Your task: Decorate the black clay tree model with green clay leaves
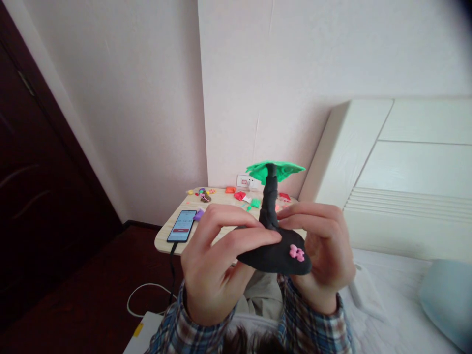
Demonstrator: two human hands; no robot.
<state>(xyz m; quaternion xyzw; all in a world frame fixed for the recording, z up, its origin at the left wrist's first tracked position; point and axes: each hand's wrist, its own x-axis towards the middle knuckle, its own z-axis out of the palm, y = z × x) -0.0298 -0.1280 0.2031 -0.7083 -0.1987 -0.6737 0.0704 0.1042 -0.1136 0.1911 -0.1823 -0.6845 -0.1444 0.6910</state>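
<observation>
I hold a clay tree model up in front of me with both hands. Its black base (275, 255) carries a small pink flower (297, 252), a dark twisted trunk (269, 199) and a flat green crown (276, 170). My left hand (217, 260) grips the base's left side, fingers curled over the top near the trunk's foot. My right hand (324, 250) wraps the right side, its fingertips pressing at the trunk's base.
A small light wooden table (165, 236) stands against the wall with several bits of coloured clay (239, 195) and a phone (182, 225) on a charging cable. A white headboard (387, 162) and bed with a pale blue pillow (448, 300) lie at right. A dark door (33, 196) is at left.
</observation>
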